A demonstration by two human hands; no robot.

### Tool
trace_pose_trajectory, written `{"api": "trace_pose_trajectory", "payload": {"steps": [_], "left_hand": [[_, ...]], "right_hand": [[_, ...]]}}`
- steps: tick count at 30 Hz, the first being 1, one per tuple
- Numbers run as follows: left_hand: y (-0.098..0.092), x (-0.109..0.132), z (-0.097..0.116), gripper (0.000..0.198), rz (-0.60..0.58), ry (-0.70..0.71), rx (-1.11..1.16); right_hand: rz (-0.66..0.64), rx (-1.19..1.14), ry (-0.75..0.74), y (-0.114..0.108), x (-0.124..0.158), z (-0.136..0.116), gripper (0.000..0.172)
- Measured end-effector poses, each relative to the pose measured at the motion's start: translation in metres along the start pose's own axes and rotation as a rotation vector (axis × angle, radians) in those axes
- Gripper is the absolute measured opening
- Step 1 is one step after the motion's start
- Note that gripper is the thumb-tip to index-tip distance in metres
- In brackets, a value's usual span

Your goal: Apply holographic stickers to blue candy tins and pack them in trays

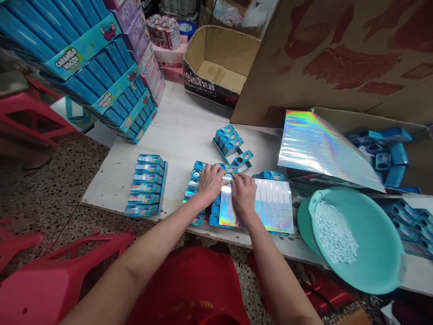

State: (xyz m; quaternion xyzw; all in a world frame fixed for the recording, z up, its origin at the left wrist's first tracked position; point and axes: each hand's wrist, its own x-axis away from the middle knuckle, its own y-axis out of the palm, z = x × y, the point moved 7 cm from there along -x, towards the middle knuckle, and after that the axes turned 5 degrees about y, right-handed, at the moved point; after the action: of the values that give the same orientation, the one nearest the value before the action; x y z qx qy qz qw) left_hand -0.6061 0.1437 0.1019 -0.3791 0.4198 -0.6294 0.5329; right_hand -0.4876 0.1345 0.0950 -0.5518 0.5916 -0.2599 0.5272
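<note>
A shiny rainbow sticker sheet with rows of pale peeled patches lies over small blue candy boxes. My right hand rests on the sheet's left part, fingers bent and closed at its upper edge. Just beside it is my left hand, above the boxes, with its fingers bent and thumb tip close to the sheet's corner. Whatever is between the left fingertips is too small to make out. Round recesses show on several box tops, and both hands cover part of the rows.
More blue boxes stand in a row on the left and in a small tray behind. A turquoise basin holds white candies. Another shiny sheet lies at the right. Stacked display boxes and an open carton stand behind.
</note>
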Motion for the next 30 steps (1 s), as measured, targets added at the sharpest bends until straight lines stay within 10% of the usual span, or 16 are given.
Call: {"api": "trace_pose_trajectory", "payload": {"steps": [20, 27, 30], "left_hand": [[0.003, -0.003, -0.005, 0.022, 0.007, -0.045, 0.111], [-0.03, 0.014, -0.005, 0.03, 0.137, 0.035, 0.738], [-0.027, 0.026, 0.008, 0.03, 0.013, 0.12, 0.931]], "right_hand": [[0.053, -0.214, -0.028, -0.052, 0.006, -0.008, 0.013], [0.027, -0.439, 0.106, -0.09, -0.001, -0.017, 0.008], [0.007, -0.484, 0.117, -0.094, -0.001, -0.029, 0.008]]}}
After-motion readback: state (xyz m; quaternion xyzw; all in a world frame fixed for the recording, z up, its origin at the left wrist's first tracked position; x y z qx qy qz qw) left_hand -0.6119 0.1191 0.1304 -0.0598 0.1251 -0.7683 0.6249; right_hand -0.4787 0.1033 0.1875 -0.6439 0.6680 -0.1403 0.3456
